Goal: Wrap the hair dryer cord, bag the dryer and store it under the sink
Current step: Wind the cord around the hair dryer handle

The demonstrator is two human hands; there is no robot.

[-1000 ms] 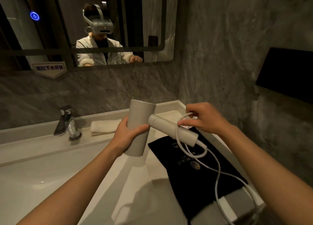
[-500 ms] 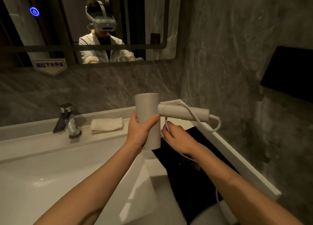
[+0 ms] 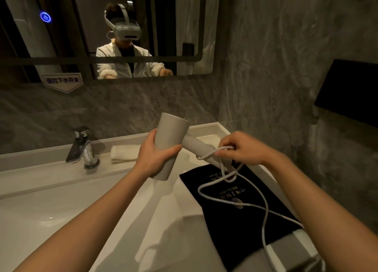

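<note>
I hold a pale grey hair dryer (image 3: 172, 132) above the counter. My left hand (image 3: 155, 158) grips its barrel, which stands nearly upright. The handle (image 3: 199, 148) sticks out to the right and slopes down. My right hand (image 3: 243, 148) pinches the white cord (image 3: 263, 204) against the top of the handle. One turn of cord crosses the handle. The rest hangs in loose loops over a flat black bag (image 3: 241, 214) with gold print, then runs off over the counter's front right corner.
The white sink basin (image 3: 51, 220) fills the lower left, with a chrome tap (image 3: 83, 148) behind it. A folded white towel (image 3: 124, 152) lies on the back ledge. A mirror (image 3: 102, 26) hangs above. The grey stone wall stands close on the right.
My right hand went under the handle and came back over it, laying the cord across. The handle has dropped from level to sloping down. More cord now lies looped on the bag.
</note>
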